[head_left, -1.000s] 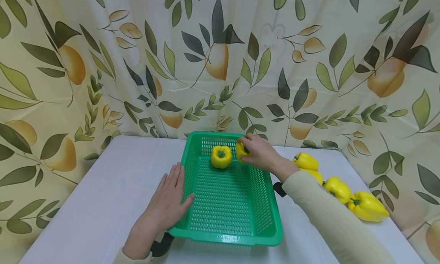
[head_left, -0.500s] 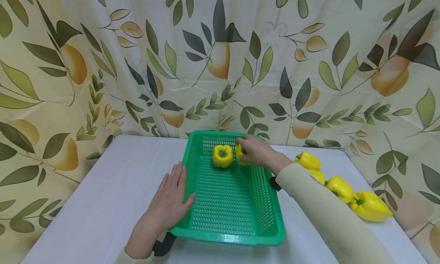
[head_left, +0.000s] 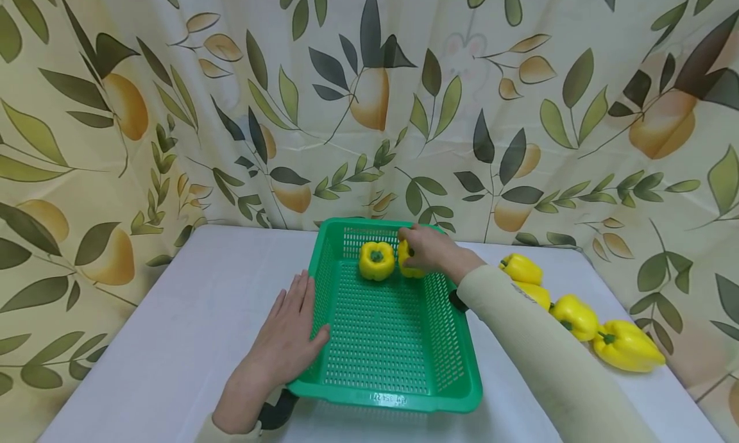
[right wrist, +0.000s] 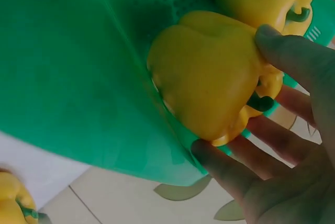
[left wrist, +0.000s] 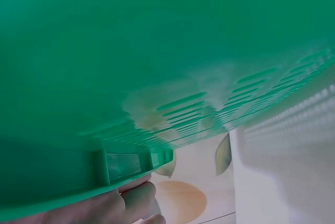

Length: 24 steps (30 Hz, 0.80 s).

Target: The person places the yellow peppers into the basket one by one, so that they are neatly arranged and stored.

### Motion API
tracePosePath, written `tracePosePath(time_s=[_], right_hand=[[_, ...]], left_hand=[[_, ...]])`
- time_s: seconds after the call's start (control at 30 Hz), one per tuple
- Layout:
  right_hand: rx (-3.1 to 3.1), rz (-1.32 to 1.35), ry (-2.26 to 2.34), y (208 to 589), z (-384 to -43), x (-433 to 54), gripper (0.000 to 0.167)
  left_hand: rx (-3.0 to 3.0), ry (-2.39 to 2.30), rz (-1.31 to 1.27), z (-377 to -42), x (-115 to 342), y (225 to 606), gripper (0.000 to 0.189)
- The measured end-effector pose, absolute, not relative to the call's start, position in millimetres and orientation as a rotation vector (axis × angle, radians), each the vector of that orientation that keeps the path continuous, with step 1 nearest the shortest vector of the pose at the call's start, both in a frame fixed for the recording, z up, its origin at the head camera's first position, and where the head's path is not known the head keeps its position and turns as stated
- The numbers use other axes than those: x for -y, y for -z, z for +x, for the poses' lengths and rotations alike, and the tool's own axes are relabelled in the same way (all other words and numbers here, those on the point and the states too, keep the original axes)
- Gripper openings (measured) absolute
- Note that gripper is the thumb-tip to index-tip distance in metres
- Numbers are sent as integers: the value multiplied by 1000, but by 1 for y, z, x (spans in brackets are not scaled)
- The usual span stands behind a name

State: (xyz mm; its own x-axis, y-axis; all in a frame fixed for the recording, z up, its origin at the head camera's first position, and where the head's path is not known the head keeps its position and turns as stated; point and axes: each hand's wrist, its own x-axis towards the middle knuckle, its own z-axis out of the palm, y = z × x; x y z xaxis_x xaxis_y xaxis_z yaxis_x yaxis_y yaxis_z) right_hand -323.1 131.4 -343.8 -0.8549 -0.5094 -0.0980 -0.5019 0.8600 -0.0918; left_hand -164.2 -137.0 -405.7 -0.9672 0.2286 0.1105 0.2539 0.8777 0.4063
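A green plastic basket stands on the table, with a yellow bell pepper inside it near the back wall. Just to the right of that one, my right hand grips a second bell pepper. Thumb and fingers spread round this pepper's stem end in the right wrist view, and it lies close against the basket's side wall. My left hand rests along the left rim, fingers straight. From the left wrist, its fingers show at the rim's outer edge.
Several more yellow bell peppers lie in a row on the white-covered table, right of the basket and partly behind the right sleeve. A curtain with a leaf and fruit print hangs behind the table.
My right hand and its pepper have sunk slightly lower into the basket's back right corner. The left hand stays at the rim. The head view has shifted slightly.
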Motion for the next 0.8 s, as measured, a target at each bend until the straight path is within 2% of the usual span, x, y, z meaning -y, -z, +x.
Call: tracePosePath(time_s=[0.53, 0.8], right_hand=[[-2827, -683, 83, 350, -321, -127, 52], [-2847, -756, 10, 349, -323, -125, 55]], left_hand=[[2984, 672, -396, -165, 135, 407, 80], [2977, 666, -387, -164, 137, 406, 80]])
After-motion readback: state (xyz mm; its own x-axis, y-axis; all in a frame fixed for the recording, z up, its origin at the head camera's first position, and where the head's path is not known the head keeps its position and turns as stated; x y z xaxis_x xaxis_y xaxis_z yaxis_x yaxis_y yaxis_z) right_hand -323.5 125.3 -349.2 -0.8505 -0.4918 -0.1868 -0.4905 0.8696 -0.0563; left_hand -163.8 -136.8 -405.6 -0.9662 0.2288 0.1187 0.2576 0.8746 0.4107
